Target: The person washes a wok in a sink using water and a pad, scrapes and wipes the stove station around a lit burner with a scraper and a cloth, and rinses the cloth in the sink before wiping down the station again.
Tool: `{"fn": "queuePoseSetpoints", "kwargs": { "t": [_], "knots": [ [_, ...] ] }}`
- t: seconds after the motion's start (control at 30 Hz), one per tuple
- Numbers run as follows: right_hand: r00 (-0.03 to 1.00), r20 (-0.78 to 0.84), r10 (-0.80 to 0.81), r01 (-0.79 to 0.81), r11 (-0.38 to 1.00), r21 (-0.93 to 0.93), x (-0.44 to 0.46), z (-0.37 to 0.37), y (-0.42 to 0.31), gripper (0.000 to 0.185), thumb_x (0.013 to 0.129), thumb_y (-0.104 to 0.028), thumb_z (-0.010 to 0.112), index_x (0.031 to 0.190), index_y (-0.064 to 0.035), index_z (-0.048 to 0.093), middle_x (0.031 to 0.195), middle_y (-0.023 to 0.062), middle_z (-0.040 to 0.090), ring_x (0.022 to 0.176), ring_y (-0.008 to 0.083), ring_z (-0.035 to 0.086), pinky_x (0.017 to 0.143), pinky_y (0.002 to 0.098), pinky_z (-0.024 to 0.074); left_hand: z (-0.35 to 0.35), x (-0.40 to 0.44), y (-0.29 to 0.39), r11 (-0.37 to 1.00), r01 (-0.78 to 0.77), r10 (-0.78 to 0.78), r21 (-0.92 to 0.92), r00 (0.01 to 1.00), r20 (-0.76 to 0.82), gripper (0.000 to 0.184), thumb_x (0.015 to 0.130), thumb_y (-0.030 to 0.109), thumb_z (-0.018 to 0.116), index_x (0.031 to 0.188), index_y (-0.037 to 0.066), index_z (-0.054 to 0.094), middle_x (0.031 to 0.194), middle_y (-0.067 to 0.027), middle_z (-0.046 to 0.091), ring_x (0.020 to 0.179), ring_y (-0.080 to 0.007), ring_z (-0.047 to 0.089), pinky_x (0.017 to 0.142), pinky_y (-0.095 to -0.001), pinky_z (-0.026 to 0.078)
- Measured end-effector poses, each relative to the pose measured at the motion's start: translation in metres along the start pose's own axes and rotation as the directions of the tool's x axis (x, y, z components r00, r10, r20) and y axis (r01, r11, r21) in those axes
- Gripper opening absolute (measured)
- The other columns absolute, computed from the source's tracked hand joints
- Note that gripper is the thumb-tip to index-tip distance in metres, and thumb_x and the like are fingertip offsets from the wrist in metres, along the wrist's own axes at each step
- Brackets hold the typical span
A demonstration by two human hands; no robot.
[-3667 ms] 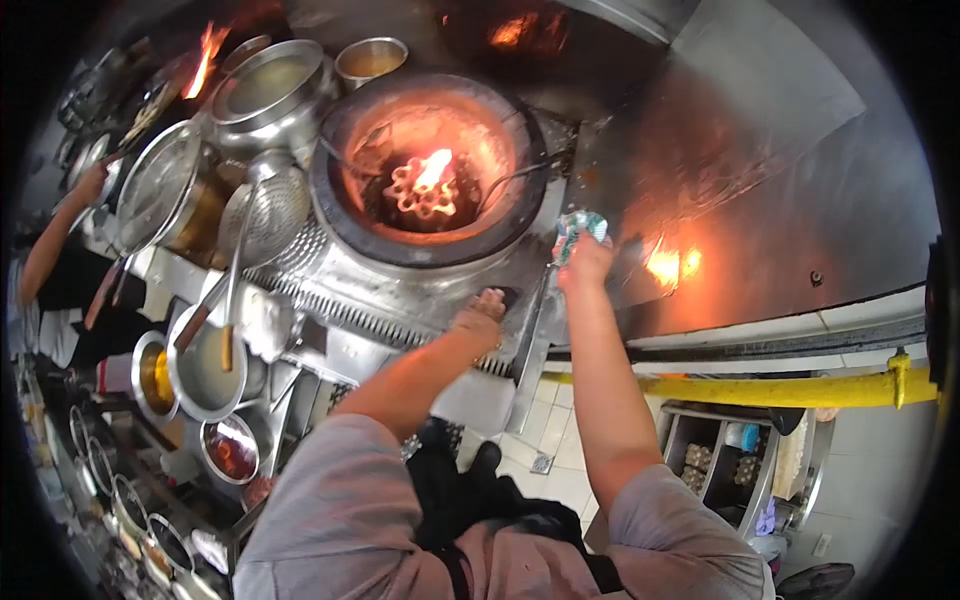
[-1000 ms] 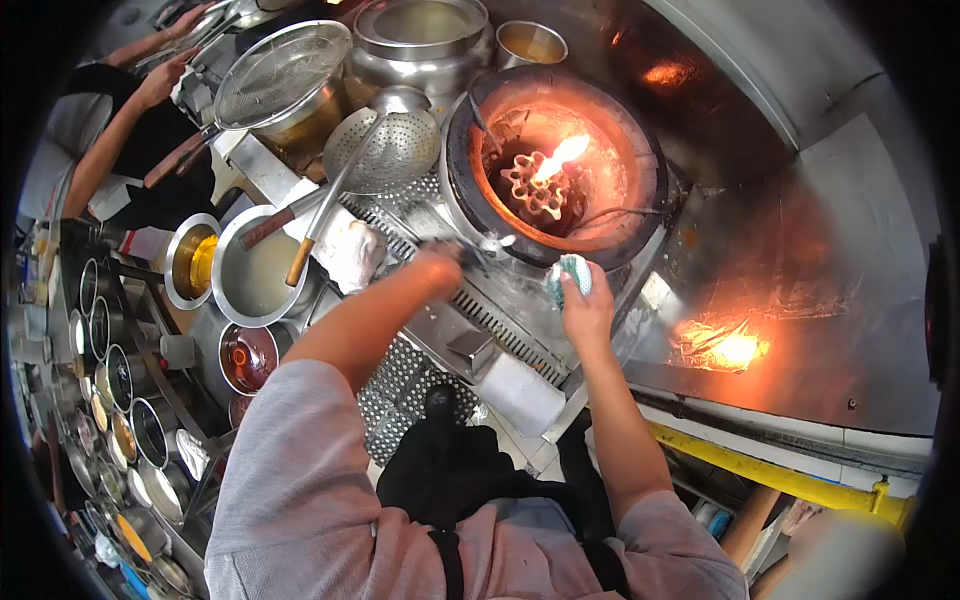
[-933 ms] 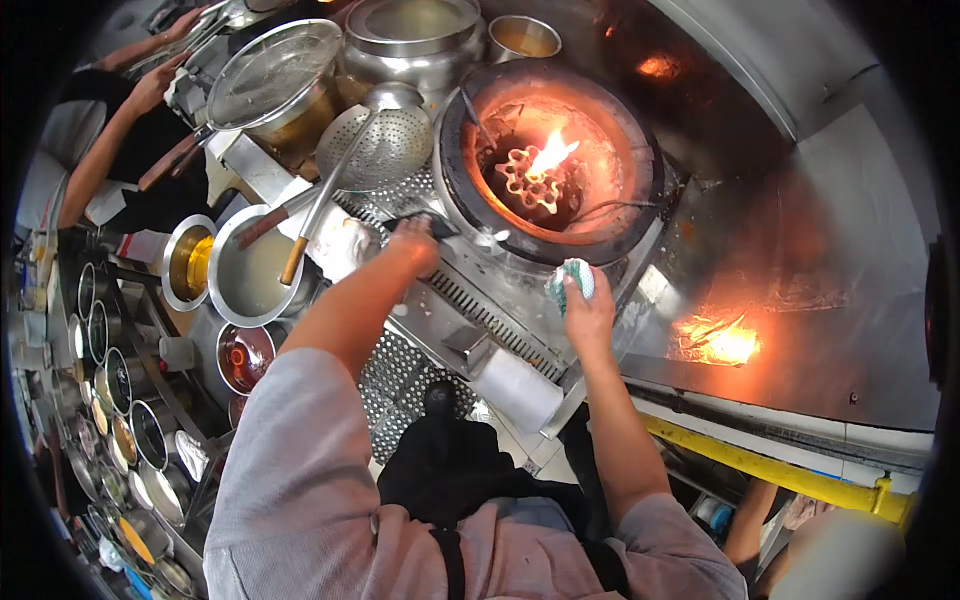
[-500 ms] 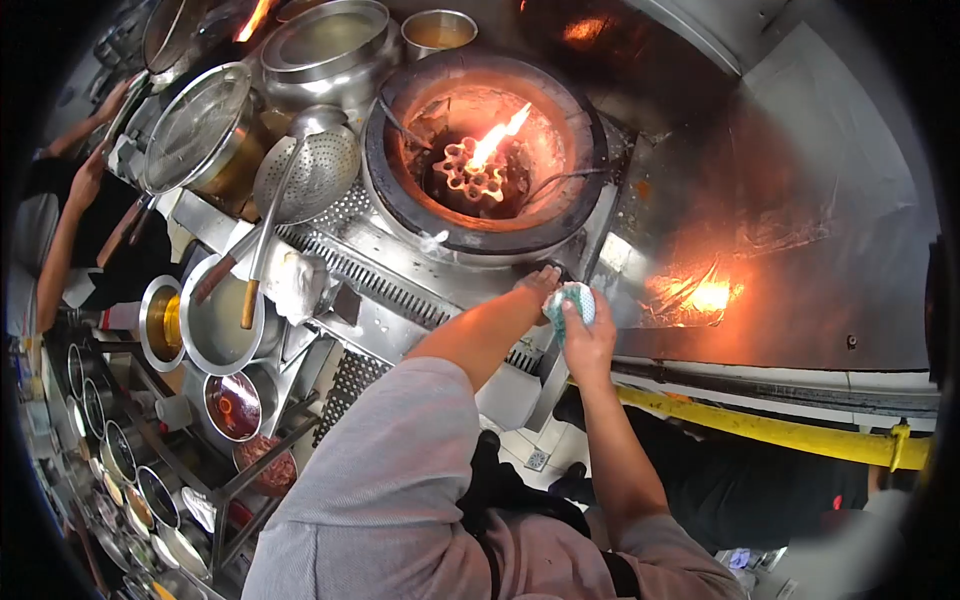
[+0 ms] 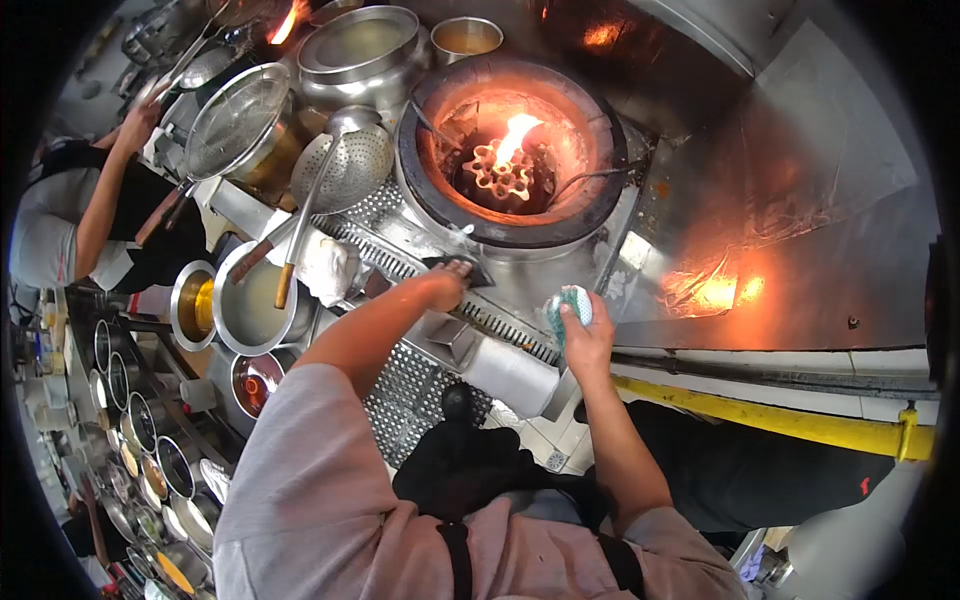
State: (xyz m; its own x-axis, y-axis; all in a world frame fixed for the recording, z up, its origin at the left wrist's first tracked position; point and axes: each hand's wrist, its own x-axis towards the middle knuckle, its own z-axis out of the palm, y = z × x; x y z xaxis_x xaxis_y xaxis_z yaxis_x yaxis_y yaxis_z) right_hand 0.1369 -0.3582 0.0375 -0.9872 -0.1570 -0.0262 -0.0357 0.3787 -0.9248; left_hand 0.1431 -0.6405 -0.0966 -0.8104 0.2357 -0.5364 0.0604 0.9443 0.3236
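My left hand (image 5: 448, 286) presses on a dark, flat piece (image 5: 482, 272), perhaps a cloth, against the steel stove top in front of the burner. What lies beneath its palm is hidden. My right hand (image 5: 590, 335) is closed around a green-and-white mesh cloth or scrubber (image 5: 566, 308), held above the stove's front right. Beyond both hands a flame burns in the round wok burner (image 5: 500, 170). A slotted drain channel (image 5: 380, 255) runs along the stove front beside my left hand.
At left a perforated skimmer (image 5: 345, 165) and a ladle (image 5: 305, 220) rest near a strainer-topped pot (image 5: 235, 125). Bowls of liquid (image 5: 255, 310) stand closer. A co-worker's arm (image 5: 110, 190) reaches in at far left. A yellow pipe (image 5: 760, 420) crosses at right.
My left hand has slid leftward along the stove front with the dark piece, away from my right hand. My right hand stays almost in place with the mesh cloth. The view has shifted slightly.
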Motion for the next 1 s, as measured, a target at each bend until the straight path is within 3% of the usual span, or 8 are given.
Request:
{"fn": "queuePoseSetpoints", "kwargs": {
  "t": [0.2, 0.3, 0.43, 0.5, 0.6, 0.67, 0.73, 1.0],
  "knots": [
    [0.999, 0.022, 0.025, -0.024, 0.999, -0.045, 0.006, 0.011, -0.009, 0.032, 0.085, -0.015, 0.063, 0.112, 0.0004, 0.057, 0.099, 0.0137, 0.064, 0.092, 0.0206, 0.061, 0.085, 0.0323, 0.0464, -0.050, -0.001, -0.078, 0.956, 0.274, -0.251, -0.103, 0.949, 0.191, 0.043, 0.084, 0.016, 0.050, 0.127, 0.013, 0.055, 0.113, -0.0134, 0.064, 0.100, -0.0273, 0.063, 0.080, -0.0399, 0.051],
    [0.998, -0.059, 0.017, -0.023, 0.995, -0.100, 0.002, 0.003, 0.006, 0.031, 0.085, -0.015, 0.063, 0.112, -0.0006, 0.058, 0.098, 0.0128, 0.065, 0.091, 0.0202, 0.061, 0.084, 0.0322, 0.0466, -0.033, 0.013, -0.072, 0.997, -0.004, -0.012, 0.080, 0.980, 0.196, 0.031, 0.091, 0.016, 0.043, 0.117, 0.012, 0.059, 0.104, -0.0095, 0.067, 0.087, -0.0235, 0.065, 0.069, -0.0377, 0.053],
    [0.997, -0.032, 0.071, -0.071, 0.997, -0.003, 0.002, 0.003, 0.017, 0.034, 0.083, -0.017, 0.065, 0.111, 0.0016, 0.057, 0.098, 0.0141, 0.064, 0.091, 0.0221, 0.061, 0.083, 0.0328, 0.0469, 0.014, 0.055, 0.043, 0.695, -0.569, 0.515, 0.439, 0.820, 0.248, 0.036, 0.082, 0.016, 0.050, 0.108, -0.005, 0.062, 0.130, -0.0236, 0.051, 0.134, -0.0384, 0.032, 0.115, -0.0441, 0.020],
    [0.998, -0.036, 0.059, -0.058, 0.998, 0.010, 0.006, 0.007, 0.021, 0.036, 0.083, -0.018, 0.066, 0.111, 0.0016, 0.057, 0.098, 0.0148, 0.064, 0.091, 0.0223, 0.061, 0.083, 0.0333, 0.0471, 0.026, 0.070, 0.038, 0.865, -0.487, 0.482, 0.124, 0.874, 0.065, 0.040, 0.081, 0.017, 0.053, 0.114, -0.004, 0.061, 0.135, -0.0222, 0.047, 0.137, -0.0378, 0.027, 0.116, -0.0447, 0.016],
    [0.997, -0.060, 0.057, -0.063, 0.994, -0.094, 0.005, 0.006, 0.018, 0.034, 0.083, -0.016, 0.066, 0.111, 0.0010, 0.057, 0.098, 0.0146, 0.065, 0.091, 0.0214, 0.062, 0.082, 0.0333, 0.0474, 0.009, 0.045, -0.065, 0.608, -0.597, 0.542, 0.524, 0.794, 0.275, 0.032, 0.079, 0.017, 0.058, 0.104, 0.000, 0.065, 0.126, -0.0182, 0.055, 0.136, -0.0348, 0.030, 0.117, -0.0401, 0.018],
    [0.995, -0.059, 0.077, -0.081, 0.994, -0.068, 0.007, -0.002, 0.015, 0.033, 0.083, -0.015, 0.065, 0.111, 0.0008, 0.058, 0.097, 0.0138, 0.065, 0.090, 0.0205, 0.062, 0.082, 0.0328, 0.0475, 0.006, 0.031, -0.151, 1.000, -0.006, 0.007, -0.025, 0.998, 0.055, 0.026, 0.086, 0.017, 0.052, 0.108, 0.006, 0.062, 0.117, -0.0129, 0.063, 0.105, -0.0267, 0.062, 0.086, -0.0389, 0.050],
    [0.995, -0.068, 0.069, -0.068, 0.997, 0.024, 0.005, -0.007, 0.016, 0.029, 0.084, -0.012, 0.064, 0.110, -0.0004, 0.059, 0.095, 0.0111, 0.066, 0.089, 0.0172, 0.062, 0.080, 0.0305, 0.0479, -0.057, -0.037, -0.137, 0.883, 0.459, -0.463, 0.101, 0.886, 0.023, 0.032, 0.085, 0.017, 0.053, 0.114, 0.006, 0.062, 0.113, -0.0149, 0.065, 0.104, -0.0288, 0.063, 0.087, -0.0395, 0.050],
    [0.980, -0.108, 0.166, -0.170, 0.985, -0.028, -0.001, -0.009, 0.031, 0.028, 0.083, -0.012, 0.065, 0.108, -0.0008, 0.060, 0.095, 0.0092, 0.065, 0.088, 0.0161, 0.061, 0.081, 0.0298, 0.0475, -0.021, 0.000, -0.070, 0.821, 0.561, -0.551, -0.106, 0.827, 0.106, 0.070, 0.087, 0.027, 0.040, 0.148, 0.002, 0.016, 0.151, -0.0229, 0.023, 0.136, -0.0372, 0.031, 0.112, -0.0493, 0.021]
  ]
}}
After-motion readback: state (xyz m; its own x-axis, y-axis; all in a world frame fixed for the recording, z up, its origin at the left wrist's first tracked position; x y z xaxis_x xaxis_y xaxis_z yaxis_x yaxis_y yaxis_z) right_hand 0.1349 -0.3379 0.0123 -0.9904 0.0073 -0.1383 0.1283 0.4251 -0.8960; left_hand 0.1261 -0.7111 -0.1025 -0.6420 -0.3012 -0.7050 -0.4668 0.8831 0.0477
